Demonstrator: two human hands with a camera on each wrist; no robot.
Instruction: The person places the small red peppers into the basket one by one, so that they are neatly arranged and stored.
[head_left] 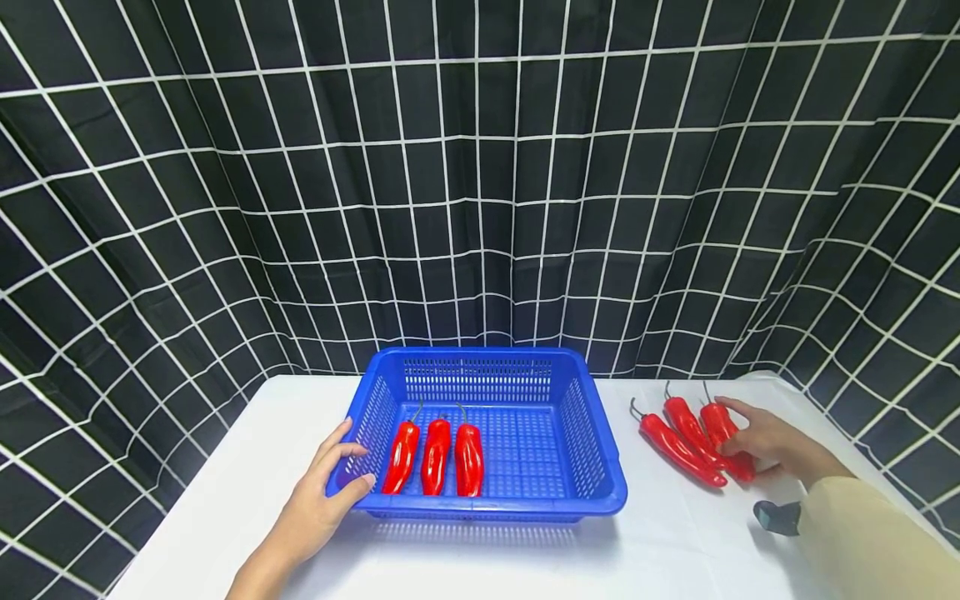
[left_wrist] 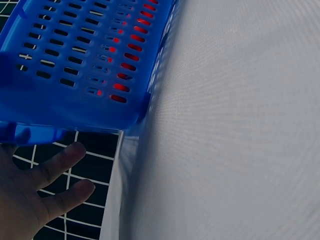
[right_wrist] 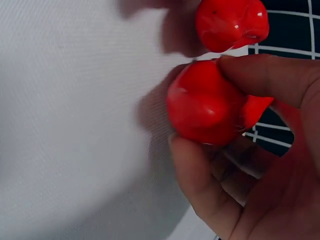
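Note:
A blue plastic basket (head_left: 487, 506) stands on the white table, with three red peppers (head_left: 436, 454) lying side by side in its left half. At the basket's left front corner, my left hand (head_left: 315, 500) touches the rim with its thumb and spread fingers; two straight fingers (left_wrist: 65, 200) show beside the basket in the left wrist view. Off to the right, three more red peppers (head_left: 678, 450) lie on the table. My right hand (head_left: 772, 442) pinches the rightmost red pepper (right_wrist: 205, 105) between thumb and fingers. Another red pepper (right_wrist: 227, 22) is right beside it.
A white cloth covers the table (head_left: 675, 542). Behind and at both sides hangs a black curtain (head_left: 480, 208) with a white grid. A small dark device (head_left: 777, 517) sits at the right wrist, by the beige sleeve (head_left: 862, 533).

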